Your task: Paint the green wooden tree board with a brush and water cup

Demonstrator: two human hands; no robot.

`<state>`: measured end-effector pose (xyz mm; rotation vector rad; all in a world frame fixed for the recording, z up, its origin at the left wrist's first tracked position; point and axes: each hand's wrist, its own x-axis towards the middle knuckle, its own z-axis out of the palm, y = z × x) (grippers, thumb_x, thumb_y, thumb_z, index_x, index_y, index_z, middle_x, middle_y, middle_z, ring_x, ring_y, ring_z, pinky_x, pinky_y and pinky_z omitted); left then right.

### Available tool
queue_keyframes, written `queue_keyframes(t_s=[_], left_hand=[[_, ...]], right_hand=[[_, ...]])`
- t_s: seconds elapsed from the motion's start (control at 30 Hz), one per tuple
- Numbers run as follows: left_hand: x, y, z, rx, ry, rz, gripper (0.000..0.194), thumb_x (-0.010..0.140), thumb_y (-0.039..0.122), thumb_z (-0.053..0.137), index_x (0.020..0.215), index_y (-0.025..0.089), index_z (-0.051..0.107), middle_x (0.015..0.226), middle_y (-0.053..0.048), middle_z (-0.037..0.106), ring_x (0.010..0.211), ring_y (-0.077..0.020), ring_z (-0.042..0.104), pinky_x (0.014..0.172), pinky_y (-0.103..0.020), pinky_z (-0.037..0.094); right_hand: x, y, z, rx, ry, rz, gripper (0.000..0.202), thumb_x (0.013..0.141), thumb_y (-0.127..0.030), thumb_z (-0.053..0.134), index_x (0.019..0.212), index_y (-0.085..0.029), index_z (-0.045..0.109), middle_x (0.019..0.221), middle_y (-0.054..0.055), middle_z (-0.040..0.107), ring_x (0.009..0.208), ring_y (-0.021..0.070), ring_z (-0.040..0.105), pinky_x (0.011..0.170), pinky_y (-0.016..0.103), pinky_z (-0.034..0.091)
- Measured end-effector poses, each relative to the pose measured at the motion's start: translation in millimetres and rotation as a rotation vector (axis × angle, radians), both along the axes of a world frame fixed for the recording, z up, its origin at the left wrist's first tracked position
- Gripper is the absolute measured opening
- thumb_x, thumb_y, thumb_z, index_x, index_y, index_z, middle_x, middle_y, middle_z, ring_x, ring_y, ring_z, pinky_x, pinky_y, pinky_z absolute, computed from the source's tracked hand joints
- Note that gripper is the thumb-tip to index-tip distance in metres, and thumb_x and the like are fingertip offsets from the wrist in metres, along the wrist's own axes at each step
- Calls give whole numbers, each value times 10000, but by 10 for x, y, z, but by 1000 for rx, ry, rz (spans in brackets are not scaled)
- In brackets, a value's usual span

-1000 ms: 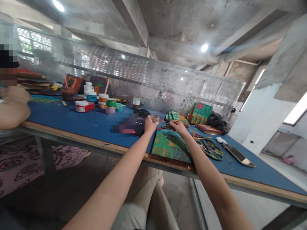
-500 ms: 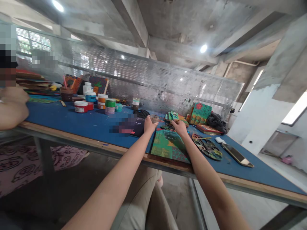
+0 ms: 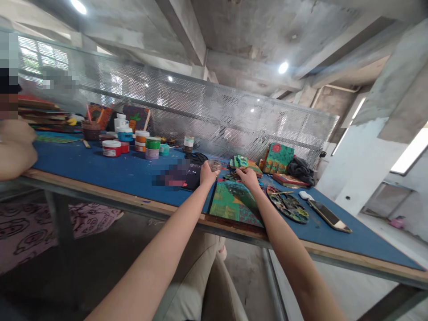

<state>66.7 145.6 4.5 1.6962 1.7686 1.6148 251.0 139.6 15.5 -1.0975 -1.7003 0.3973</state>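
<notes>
My left hand (image 3: 207, 173) is closed around a small clear jar (image 3: 216, 165) with brownish contents, above the far left corner of a painted canvas (image 3: 236, 201). The canvas lies flat at the table's front edge, in greens and yellow with a dark patch. Over its far side, my right hand (image 3: 249, 177) pinches a thin paintbrush (image 3: 241, 169); its tip is too small to make out. Just right of my forearm lies a paint-covered palette (image 3: 288, 206) with a brush across it. A dark tablet-like screen (image 3: 192, 176), partly blurred out, is left of my left hand.
Several paint jars (image 3: 153, 143) cluster at the left on the blue table (image 3: 100, 171). A phone (image 3: 329, 216) lies at the right. Small painted canvases (image 3: 279, 157) and a dark cloth (image 3: 301, 170) stand at the back. Another person's arm (image 3: 16, 147) rests at far left.
My right hand has shifted slightly left with the paintbrush. My left hand keeps its hold on the jar. The whole view has moved a little.
</notes>
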Motion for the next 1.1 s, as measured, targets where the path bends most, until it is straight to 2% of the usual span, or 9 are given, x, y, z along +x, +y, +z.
queue_keyframes(t_s=[0.1,0.23,0.33,0.43,0.57,0.67,0.93,1.1], left_hand=[[-3,3,-5,3,0,-4,537,686,185,739,1154,125,483,1184,-161,594,1142,-262,558,965,-327,437],[-9,9,-13,1,-4,-9,543,691,192,734,1162,126,472,1174,-159,596,1127,-261,565,963,-333,440],[-9,11,-12,-4,-11,-14,535,689,192,735,1152,145,471,1180,-147,593,1126,-254,564,969,-341,437],[-7,10,-7,-10,-19,-15,543,685,189,738,1153,146,464,1188,-152,585,1125,-255,564,974,-345,433],[-7,2,-2,-9,-25,-19,537,683,186,737,1146,150,466,1188,-151,583,1127,-258,563,972,-345,437],[-10,-7,-1,-5,-25,-24,517,685,179,734,1130,152,473,1181,-143,589,1127,-250,561,965,-334,438],[-16,-5,-7,-7,-21,-29,503,687,187,736,1120,158,481,1144,-134,608,1101,-246,580,936,-325,450],[-13,-13,-6,-4,-16,-25,491,697,193,729,1121,158,484,1136,-130,616,1092,-243,585,934,-319,451]], right_hand=[[2,-37,24,17,16,-61,288,756,-388,533,598,-180,653,614,66,676,725,241,652,670,301,480],[-37,-82,35,-18,0,13,315,762,-425,526,676,-173,694,746,56,723,729,223,666,622,280,489],[-23,-75,32,-48,-9,-10,298,739,-398,543,605,-165,673,646,59,698,644,219,649,594,287,481],[21,-60,35,-38,7,-79,287,733,-368,523,568,-169,649,645,69,692,685,231,648,625,294,478],[14,-58,24,-57,10,-33,280,726,-396,528,645,-174,677,699,43,710,680,206,648,612,268,484],[6,-54,14,-74,24,-44,273,714,-388,527,625,-168,662,628,38,686,616,197,630,576,267,478],[66,-44,20,-78,65,-80,239,700,-357,526,573,-183,630,586,35,660,656,214,634,628,288,486],[48,-48,11,-91,87,-39,256,720,-370,508,623,-181,653,639,43,687,662,213,647,621,290,500]])
